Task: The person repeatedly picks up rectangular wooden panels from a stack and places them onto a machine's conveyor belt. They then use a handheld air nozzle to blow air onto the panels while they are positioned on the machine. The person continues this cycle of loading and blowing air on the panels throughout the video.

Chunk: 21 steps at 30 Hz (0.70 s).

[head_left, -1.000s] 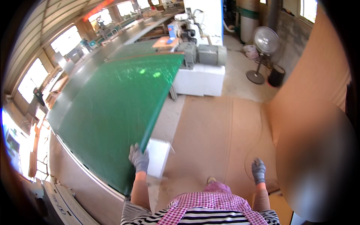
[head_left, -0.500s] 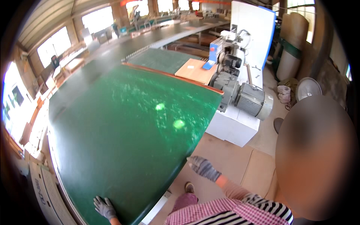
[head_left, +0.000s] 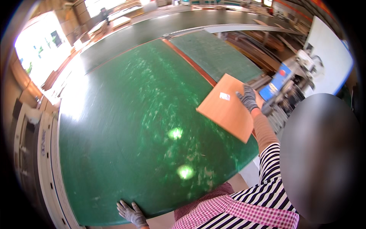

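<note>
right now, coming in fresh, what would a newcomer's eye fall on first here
The big green surface fills the middle of the view, with two bright glints toward its near side. To the right, the gloved right hand lies on a light-brown board bearing a small white label. At the bottom, the gloved left hand rests on the green.

Grey gloves [head_left: 133, 216], striped sleeve [head_left: 270, 160], apron [head_left: 207, 213] — checked
</note>
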Each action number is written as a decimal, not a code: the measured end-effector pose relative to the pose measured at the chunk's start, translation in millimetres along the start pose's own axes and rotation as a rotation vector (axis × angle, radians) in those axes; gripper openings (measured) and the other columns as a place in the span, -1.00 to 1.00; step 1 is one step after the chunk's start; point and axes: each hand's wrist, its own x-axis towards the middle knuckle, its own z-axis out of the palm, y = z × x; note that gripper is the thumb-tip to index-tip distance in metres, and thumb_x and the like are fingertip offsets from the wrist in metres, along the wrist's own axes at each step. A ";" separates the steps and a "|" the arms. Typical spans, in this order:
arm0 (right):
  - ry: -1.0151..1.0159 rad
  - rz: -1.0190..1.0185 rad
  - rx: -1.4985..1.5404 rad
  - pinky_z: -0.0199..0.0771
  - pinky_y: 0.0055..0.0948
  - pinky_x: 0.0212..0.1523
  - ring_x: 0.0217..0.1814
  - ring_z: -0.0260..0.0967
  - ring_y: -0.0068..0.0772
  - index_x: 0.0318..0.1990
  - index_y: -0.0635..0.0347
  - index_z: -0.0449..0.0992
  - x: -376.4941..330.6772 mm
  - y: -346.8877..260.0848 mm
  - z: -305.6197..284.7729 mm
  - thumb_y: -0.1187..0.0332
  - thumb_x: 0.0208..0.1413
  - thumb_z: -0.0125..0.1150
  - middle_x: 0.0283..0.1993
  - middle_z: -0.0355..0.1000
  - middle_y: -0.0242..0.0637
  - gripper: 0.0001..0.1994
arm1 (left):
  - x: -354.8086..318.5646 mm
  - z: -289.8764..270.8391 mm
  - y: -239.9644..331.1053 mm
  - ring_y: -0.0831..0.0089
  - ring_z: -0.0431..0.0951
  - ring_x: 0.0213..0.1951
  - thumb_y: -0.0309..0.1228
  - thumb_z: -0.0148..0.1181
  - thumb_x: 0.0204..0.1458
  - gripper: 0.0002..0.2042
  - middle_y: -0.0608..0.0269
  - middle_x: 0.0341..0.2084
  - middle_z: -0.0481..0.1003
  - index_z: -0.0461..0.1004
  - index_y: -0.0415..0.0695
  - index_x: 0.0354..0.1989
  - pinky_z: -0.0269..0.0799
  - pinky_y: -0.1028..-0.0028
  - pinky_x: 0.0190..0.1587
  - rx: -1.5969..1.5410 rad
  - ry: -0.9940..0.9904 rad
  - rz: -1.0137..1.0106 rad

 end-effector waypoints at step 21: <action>-0.485 -0.668 0.448 0.23 -0.02 0.25 0.20 0.26 0.14 0.09 0.29 0.40 -294.9 -335.5 -104.4 -0.15 -0.28 0.45 0.14 0.34 0.12 -0.17 | -255.3 -7.4 80.7 0.15 0.44 0.07 -0.34 0.41 -0.05 -0.38 0.05 0.06 0.42 0.31 -0.24 0.19 0.41 0.14 0.14 -2.203 -0.173 -0.863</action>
